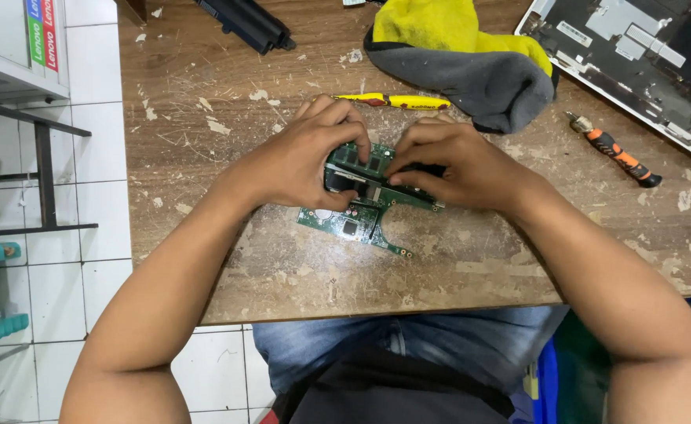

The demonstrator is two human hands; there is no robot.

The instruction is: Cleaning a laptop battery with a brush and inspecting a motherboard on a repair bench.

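Observation:
A green circuit board (355, 221) lies on the worn wooden table (471, 259) in front of me. My left hand (302, 153) grips its left upper part, fingers curled over a small green memory module (365, 161) on the board. My right hand (459, 165) presses on the board's upper right, fingertips meeting the left hand's near the module. The board's lower edge sticks out below both hands.
A yellow-handled tool (396, 100) lies just behind my hands. A yellow and grey cloth (471, 55) sits beyond it. An orange-handled screwdriver (616, 149) lies at the right, an opened laptop shell (636, 55) at the far right corner, a black battery (247, 22) at the back.

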